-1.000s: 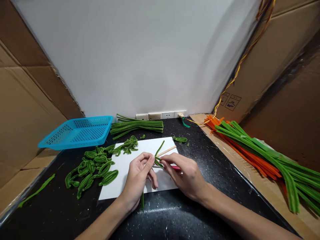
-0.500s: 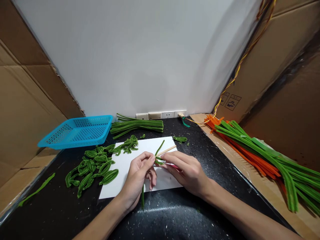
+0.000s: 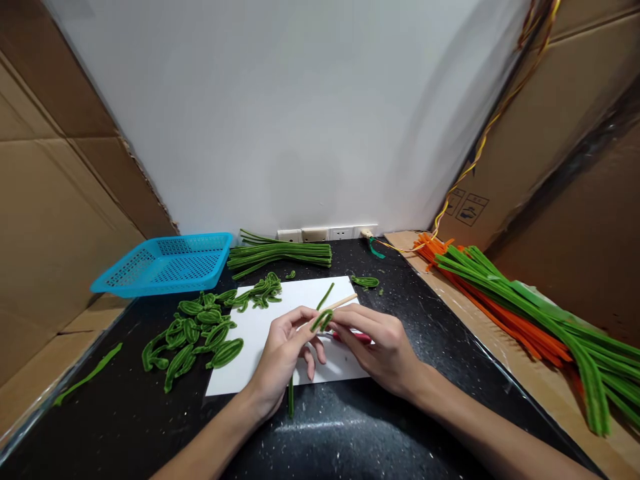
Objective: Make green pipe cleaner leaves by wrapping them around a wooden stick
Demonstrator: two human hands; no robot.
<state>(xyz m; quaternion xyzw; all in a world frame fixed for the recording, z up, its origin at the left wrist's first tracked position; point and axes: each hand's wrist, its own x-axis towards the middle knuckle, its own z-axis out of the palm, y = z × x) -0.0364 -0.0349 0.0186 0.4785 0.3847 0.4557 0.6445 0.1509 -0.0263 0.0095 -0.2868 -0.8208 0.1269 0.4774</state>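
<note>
Over a white sheet of paper (image 3: 245, 370), my left hand (image 3: 285, 350) pinches a green pipe cleaner (image 3: 321, 321) between thumb and index finger. The pipe cleaner is bent into a small loop, and one straight end hangs below the hand. My right hand (image 3: 377, 339) closes its fingertips on the loop's right side. A thin wooden stick (image 3: 345, 301) slants up to the right behind the fingertips; which hand grips it I cannot tell. Red-handled scissors or pliers (image 3: 359, 338) lie partly hidden under my right hand.
Several looped green pipe-cleaner leaves (image 3: 200, 330) lie left of the paper. Behind stand a blue plastic basket (image 3: 220, 270) and a green pipe-cleaner bundle (image 3: 285, 255). Orange strips (image 3: 525, 333) and bright green strips (image 3: 550, 313) lie right on cardboard. Wall sockets (image 3: 315, 235) line the back.
The pipe cleaner near the fingertips is now curled into a clearer loop facing up. My right hand has shifted slightly, uncovering more of the red handle. The whole view moved a little.
</note>
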